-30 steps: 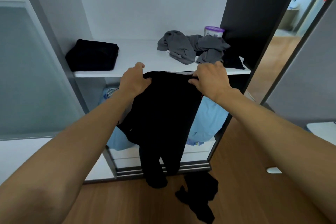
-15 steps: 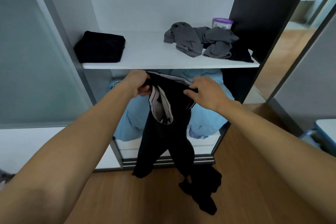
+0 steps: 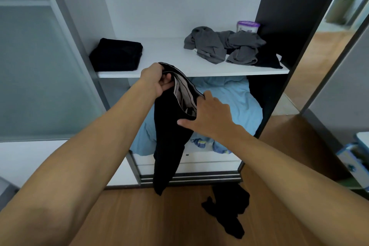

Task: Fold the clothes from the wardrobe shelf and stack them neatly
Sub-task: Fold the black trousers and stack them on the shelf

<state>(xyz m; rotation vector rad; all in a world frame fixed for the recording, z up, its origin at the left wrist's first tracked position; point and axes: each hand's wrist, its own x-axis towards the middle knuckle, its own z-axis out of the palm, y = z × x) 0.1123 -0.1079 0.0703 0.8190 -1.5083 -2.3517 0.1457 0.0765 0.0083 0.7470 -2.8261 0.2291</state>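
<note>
The black trousers (image 3: 169, 130) were held in the air in front of the shelf (image 3: 171, 54). Their waistband was gripped at the far end by the curled fingers of the left hand (image 3: 157, 80). At the near end it was caught between the wide-spread thumb and the fingers of the right hand (image 3: 209, 118), whose tips were hidden by the cloth.

The legs hung down to the wooden floor (image 3: 139, 215) and could be dragged or trodden on. The waistband gaped, so an uneven fold was likely if its edges were not matched first.

A folded black garment (image 3: 116, 57) lay at the left of the white shelf and crumpled grey clothes (image 3: 221, 48) at the right. A purple-lidded tub (image 3: 248, 26) stood behind the grey clothes. Blue bedding (image 3: 235, 98) was stuffed below the shelf, and another black garment (image 3: 229, 211) lay on the floor.
</note>
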